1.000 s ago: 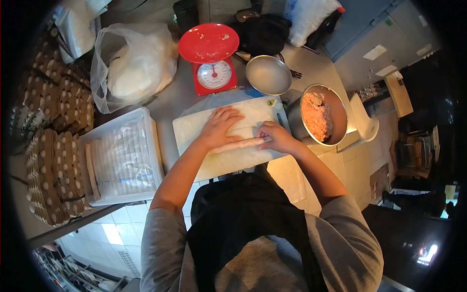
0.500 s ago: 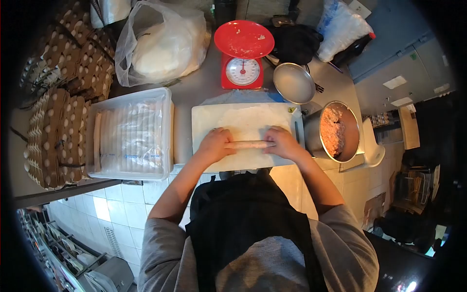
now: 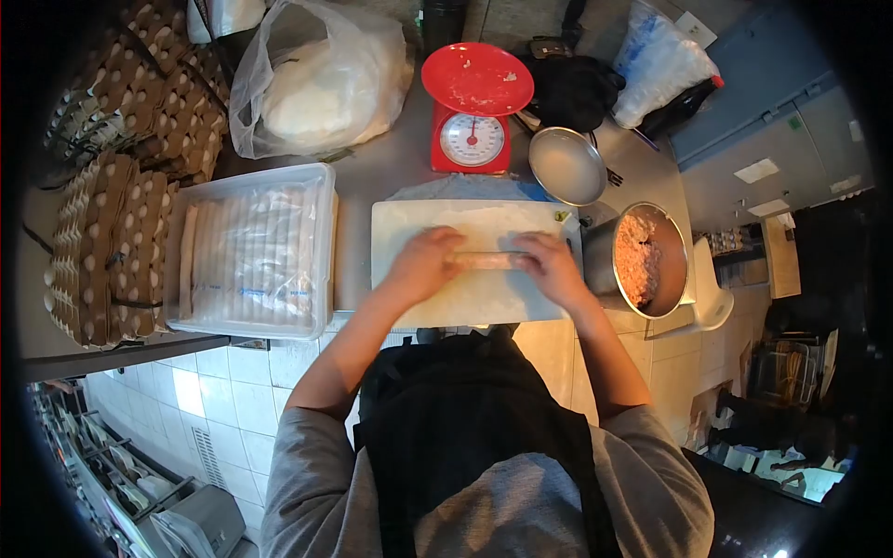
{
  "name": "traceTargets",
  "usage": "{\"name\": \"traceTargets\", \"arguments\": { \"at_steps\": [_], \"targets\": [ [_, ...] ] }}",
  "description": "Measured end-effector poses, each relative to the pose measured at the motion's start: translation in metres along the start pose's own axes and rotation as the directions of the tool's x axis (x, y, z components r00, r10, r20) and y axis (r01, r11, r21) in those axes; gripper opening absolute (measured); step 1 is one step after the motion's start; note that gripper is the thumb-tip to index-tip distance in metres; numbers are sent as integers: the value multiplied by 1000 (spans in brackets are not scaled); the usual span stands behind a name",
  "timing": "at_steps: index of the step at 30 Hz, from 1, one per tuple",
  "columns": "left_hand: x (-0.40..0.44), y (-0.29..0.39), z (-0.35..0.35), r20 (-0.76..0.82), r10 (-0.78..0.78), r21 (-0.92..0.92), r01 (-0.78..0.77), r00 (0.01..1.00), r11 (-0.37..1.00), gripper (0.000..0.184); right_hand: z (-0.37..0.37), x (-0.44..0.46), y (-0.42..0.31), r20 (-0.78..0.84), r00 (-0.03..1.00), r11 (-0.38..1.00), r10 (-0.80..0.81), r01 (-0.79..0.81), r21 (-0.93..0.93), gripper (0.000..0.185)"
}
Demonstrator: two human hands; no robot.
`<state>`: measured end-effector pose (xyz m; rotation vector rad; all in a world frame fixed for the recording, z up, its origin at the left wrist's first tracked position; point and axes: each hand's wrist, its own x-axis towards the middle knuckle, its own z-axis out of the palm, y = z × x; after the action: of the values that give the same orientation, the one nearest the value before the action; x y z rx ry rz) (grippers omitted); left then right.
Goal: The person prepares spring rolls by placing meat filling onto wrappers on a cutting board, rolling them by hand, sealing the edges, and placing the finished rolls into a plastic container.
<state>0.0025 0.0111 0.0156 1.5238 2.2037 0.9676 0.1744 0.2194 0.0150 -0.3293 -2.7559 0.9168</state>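
A thin, pale uncooked spring roll [image 3: 492, 260] lies crosswise on a white cutting board [image 3: 465, 309]. My left hand [image 3: 428, 264] curls its fingers over the left end, and my right hand [image 3: 551, 266] does the same at the right end. Both ends are hidden under my fingers. Right of the board, a steel pot [image 3: 672, 267] leans with its mouth toward me and holds pink ground meat [image 3: 637, 262]. On the left, a clear plastic tub [image 3: 327, 251] contains several similar finished rolls [image 3: 244, 251] in rows under plastic film.
Behind the board stand a red scale [image 3: 472, 139] with a crumb-speckled pan and a round metal bowl [image 3: 567, 166]. A plastic bag with white contents [image 3: 321, 93] is at the back left. Stacked egg trays [image 3: 107, 251] fill the far left, and a white stool [image 3: 714, 302] is beyond the pot.
Both hands and the roll between them have shifted a little away from me, up the board. The view has tilted slightly.
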Motion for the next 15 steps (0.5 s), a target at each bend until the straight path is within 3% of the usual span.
{"name": "traceTargets", "arguments": {
  "at_steps": [1, 2, 5, 9, 11, 15],
  "targets": [
    [-4, 5, 13, 91, -11, -29, 13, 996, 999, 49, 6, -7, -6, 9, 996, 992, -94, 94, -79, 44],
    [-13, 10, 23, 66, 30, 17, -31, 997, 999, 51, 10, -15, -11, 26, 982, 970, -186, 188, -156, 50],
    [-44, 26, 40, 26, 117, 105, -119, 993, 987, 56, 11, -49, -32, 109, 984, 919, -144, 173, -354, 65],
    [-52, 27, 45, 15, 160, 137, -161, 987, 977, 64, 18, -67, -27, 135, 978, 930, -158, 193, -314, 70],
    [-39, 14, 49, 19, 165, 211, -165, 986, 963, 71, 17, -39, -21, 130, 984, 907, -121, 163, -388, 69],
    [13, -7, 43, -94, 127, 358, -85, 988, 930, 67, 16, 19, -1, -71, 984, 820, -166, 98, -564, 65]
  ]
}}
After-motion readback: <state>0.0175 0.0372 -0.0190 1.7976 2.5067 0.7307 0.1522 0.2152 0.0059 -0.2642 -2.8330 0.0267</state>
